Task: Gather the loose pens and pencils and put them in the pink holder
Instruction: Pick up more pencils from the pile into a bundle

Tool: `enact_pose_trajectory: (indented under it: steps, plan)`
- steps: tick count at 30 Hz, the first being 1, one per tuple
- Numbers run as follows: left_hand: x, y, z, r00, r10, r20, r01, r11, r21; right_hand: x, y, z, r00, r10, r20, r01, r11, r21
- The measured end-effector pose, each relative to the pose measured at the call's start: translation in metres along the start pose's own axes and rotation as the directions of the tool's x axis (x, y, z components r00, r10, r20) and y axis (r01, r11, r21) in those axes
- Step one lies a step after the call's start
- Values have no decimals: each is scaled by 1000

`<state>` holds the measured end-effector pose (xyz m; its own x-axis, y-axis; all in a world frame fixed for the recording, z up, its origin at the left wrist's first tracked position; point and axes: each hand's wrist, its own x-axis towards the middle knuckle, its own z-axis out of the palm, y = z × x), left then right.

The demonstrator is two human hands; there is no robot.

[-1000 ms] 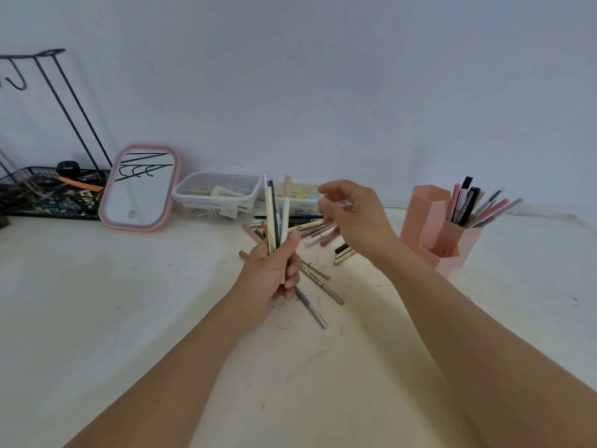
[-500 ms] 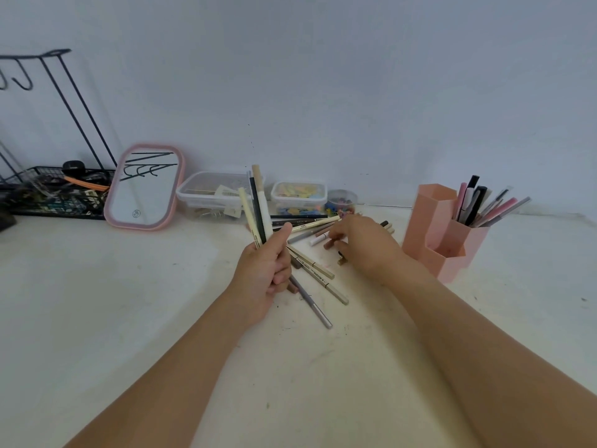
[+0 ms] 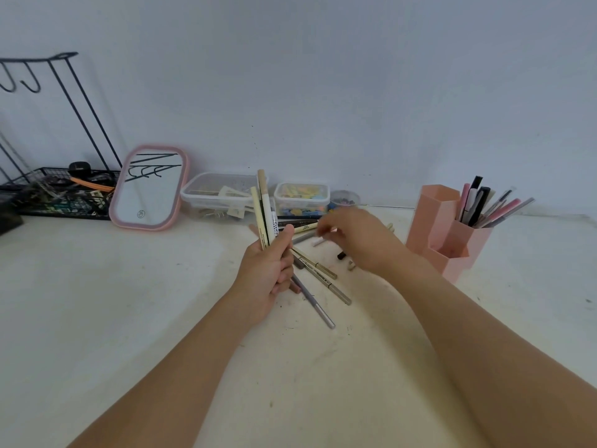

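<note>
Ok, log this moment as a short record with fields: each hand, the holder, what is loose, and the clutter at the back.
left hand: left hand grips an upright bundle of pens
right hand: right hand is blurred over the pile, a white pen at its fingertips; grip unclear
holder: pink holder at the right, several pens standing in its rear compartment
loose: loose pens on the white table between the hands
back: pink-framed mirror, two clear lidded boxes, black wire rack
</note>
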<state>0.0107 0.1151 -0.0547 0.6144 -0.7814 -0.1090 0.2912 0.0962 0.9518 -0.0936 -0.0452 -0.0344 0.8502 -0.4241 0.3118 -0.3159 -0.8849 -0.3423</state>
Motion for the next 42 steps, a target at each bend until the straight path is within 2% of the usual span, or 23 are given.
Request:
enact_pose_trajectory:
  steps: [2, 4, 6, 8, 11, 14, 18, 22, 24, 25, 26, 28, 31, 42]
  plan:
    - [0, 0, 0, 1000, 23, 2, -23, 999, -23, 0, -15, -19, 979, 29, -202, 19, 972, 235]
    - [-2, 0, 0, 999, 47, 18, -46, 999, -29, -1, -32, -41, 951, 117, -287, 27, 891, 453]
    - [-3, 1, 3, 996, 63, 63, -61, 998, -31, -2, -45, -54, 962, 181, -203, 7, 728, 685]
    - [-4, 0, 6, 990, 55, 132, -53, 998, -20, -4, -51, -56, 980, 183, -84, -37, 573, 818]
    - [-7, -4, 8, 971, 37, 236, -47, 998, 36, -7, -51, -47, 982, 180, 51, -133, 480, 867]
    - [-8, -6, 7, 964, 0, 265, -23, 996, 83, -8, -48, -39, 974, 168, 150, -210, 434, 876]
    - [-9, -4, 8, 972, -41, 230, 20, 996, 92, -4, -44, -25, 970, 200, 135, -220, 506, 834]
    - [-7, -6, 9, 982, -53, 181, 32, 992, 120, -2, -37, -18, 980, 161, 118, -191, 593, 782]
    - [-4, -7, 9, 991, -38, 125, 27, 996, 86, -3, -29, -22, 990, 105, 94, -140, 796, 588]
    - [-3, -6, 8, 994, -31, 101, 24, 997, 69, -3, -22, -25, 992, 78, 99, -112, 911, 397]
    - [-1, -6, 7, 997, -22, 80, 18, 998, 55, -4, -13, -28, 989, 66, 136, -92, 977, 192]
    - [1, -4, 3, 999, -6, 45, 4, 1000, 27, -6, 7, -33, 959, 123, 257, -102, 990, -93]
    - [4, -3, -1, 1000, 6, 12, -5, 1000, -11, -10, 24, -35, 909, 204, 363, -130, 967, -217]
    - [4, -4, -2, 1000, -12, 15, 11, 998, 56, -12, 19, -36, 921, 118, 372, -62, 985, -159]
